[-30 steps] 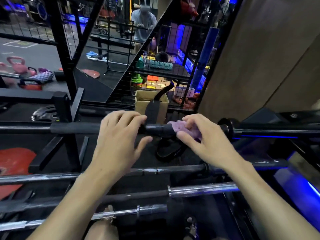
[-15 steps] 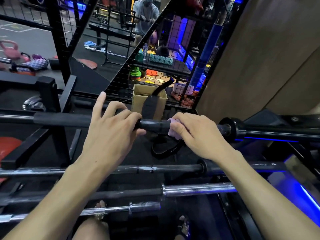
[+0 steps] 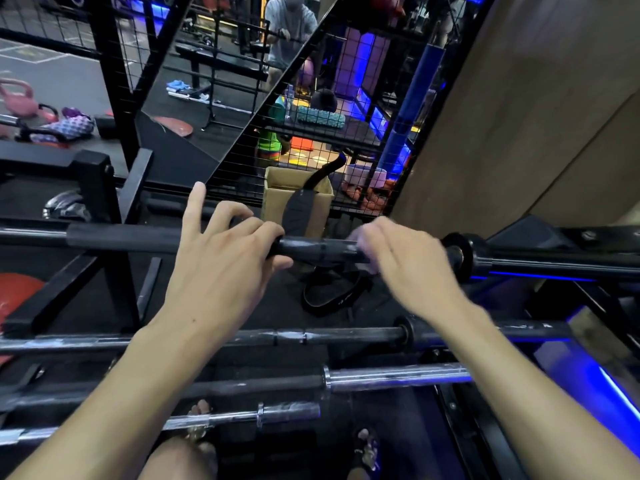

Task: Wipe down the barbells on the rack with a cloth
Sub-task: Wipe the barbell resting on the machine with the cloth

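Note:
A black barbell [image 3: 318, 249] lies across the top of the rack. My left hand [image 3: 221, 268] grips it left of centre, thumb under the bar and index finger raised. My right hand [image 3: 405, 268] is wrapped over the same bar nearer its collar [image 3: 457, 252] and is motion-blurred. It holds a pale purple cloth [image 3: 358, 237] against the bar; only a sliver of the cloth shows past the fingers. Three more barbells lie on lower tiers: a dark one [image 3: 311, 336], a chrome-sleeved one [image 3: 398, 374] and a short chrome one [image 3: 242, 415].
Black rack uprights [image 3: 114, 244] stand at the left. Behind the bar are a cardboard box [image 3: 277, 202] with a black belt, wire mesh fencing [image 3: 311, 116] and a wooden wall [image 3: 519, 116]. Kettlebells [image 3: 20, 98] sit far left; a person stands in the background.
My right hand slid the cloth rightward along the top bar toward the collar, now hiding most of it. My left hand closed onto the bar and its index finger lifted.

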Demonstrator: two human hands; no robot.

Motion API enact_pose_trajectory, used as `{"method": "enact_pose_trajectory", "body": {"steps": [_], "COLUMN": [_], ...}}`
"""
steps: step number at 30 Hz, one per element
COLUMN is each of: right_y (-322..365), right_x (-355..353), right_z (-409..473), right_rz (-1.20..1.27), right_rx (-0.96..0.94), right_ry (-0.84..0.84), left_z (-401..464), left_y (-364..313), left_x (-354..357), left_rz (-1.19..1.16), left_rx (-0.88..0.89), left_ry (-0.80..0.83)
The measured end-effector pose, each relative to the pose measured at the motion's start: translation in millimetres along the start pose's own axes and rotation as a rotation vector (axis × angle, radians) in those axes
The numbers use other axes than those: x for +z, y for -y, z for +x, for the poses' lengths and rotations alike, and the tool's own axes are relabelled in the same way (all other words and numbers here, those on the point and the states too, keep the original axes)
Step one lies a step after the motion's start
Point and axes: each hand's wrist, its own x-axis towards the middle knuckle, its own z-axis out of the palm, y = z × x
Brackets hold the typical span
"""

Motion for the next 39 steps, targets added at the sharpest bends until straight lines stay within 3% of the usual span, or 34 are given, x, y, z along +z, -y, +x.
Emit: {"method": "enact_pose_trajectory", "body": {"steps": [4, 7, 15, 18, 20, 24, 28, 33, 39], "right_y": [4.4, -11.0, 5.4, -4.2, -10.3, -3.6, 8.9, -2.5, 6.2], "right_x": [4.6, 0.1, 15.8, 1.7, -4.5, 4.4, 12.7, 7.7, 16.8], "right_z": [9.6, 7.0, 14.8, 12.6, 7.8, 4.5, 16.3, 2.8, 12.7], "right_rz": [0.210, 0.164, 0.045, 0.272, 0.293, 0.190, 0.053, 0.217, 0.031], "right_rx": [-0.063, -0.097, 0.136, 0.029, -0.059, -0.023, 0.177, -0.088, 0.128], "right_ry": [0.129, 0.236, 0.036, 0.236, 0.283, 0.167, 0.067, 0.150, 0.013], "left_z": [-0.3, -1.1, -1.2, -1.3, -1.0, -1.7, -2.1, -3.3, -0.1], "left_y": [2.6, 4.8, 2.3, 1.4, -0.1, -2.5, -2.1, -1.7, -5.6], "left_x": [-1.3, -1.2, -0.7, -1.7, -1.3, -0.2, -2.4, -3.4, -2.5], "left_rz": [0.013, 0.021, 0.038, 0.035, 0.031, 0.021, 0.021, 0.020, 0.010], "left_rx": [-0.002, 0.002, -0.006, -0.021, -0.024, -0.028, -0.031, -0.039, -0.056], "left_ry": [0.006, -0.005, -0.005, 0.003, 0.004, 0.001, 0.002, 0.007, 0.014]}}
